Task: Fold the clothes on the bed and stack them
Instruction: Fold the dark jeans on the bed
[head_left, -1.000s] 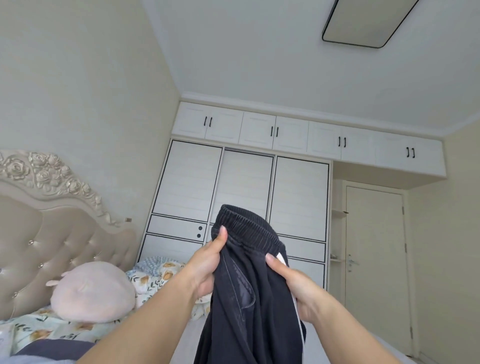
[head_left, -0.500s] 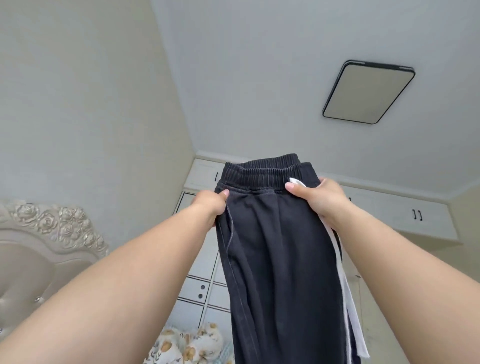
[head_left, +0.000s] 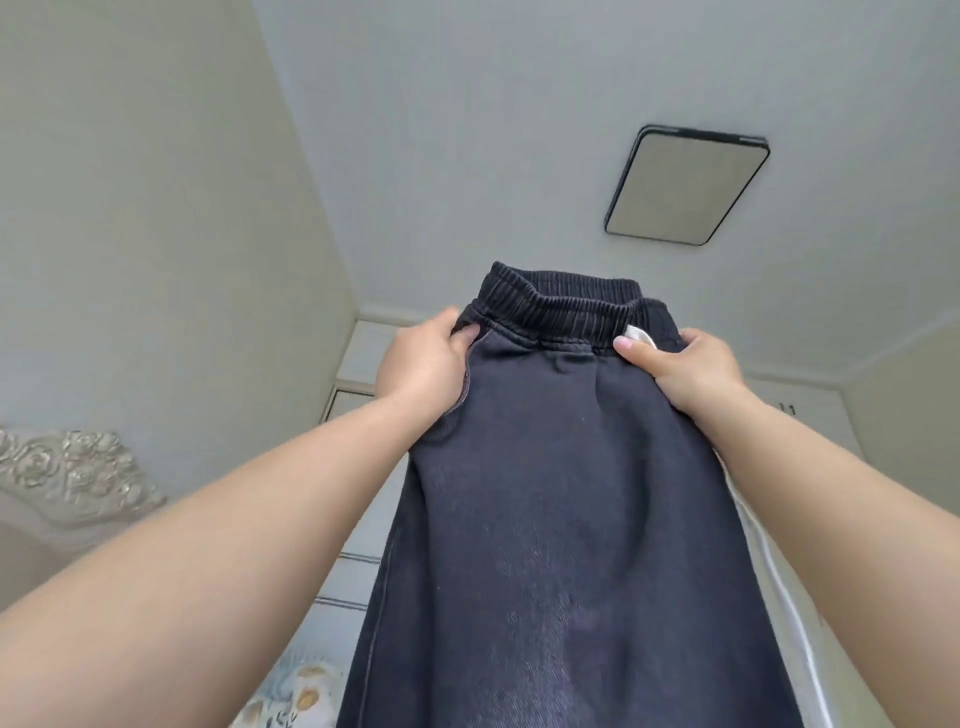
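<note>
A pair of dark navy trousers (head_left: 561, 519) with an elastic waistband and a white side stripe hangs in front of me, held up high with the legs dropping out of the bottom of the frame. My left hand (head_left: 423, 361) grips the waistband's left corner, fingers curled into the fabric. My right hand (head_left: 685, 369) pinches the right corner, thumb on the front next to a white tag. The bed is almost wholly hidden; only a patch of floral bedding (head_left: 291, 696) shows at the bottom.
An ornate carved headboard (head_left: 67, 478) is at the lower left. White wardrobe cabinets (head_left: 353, 405) stand behind the trousers. A rectangular ceiling light (head_left: 685, 184) is overhead at the upper right.
Both hands have raised the trousers higher and spread the waistband wider. My view has tilted up toward the ceiling, so the bed and pink pillow have dropped out of sight.
</note>
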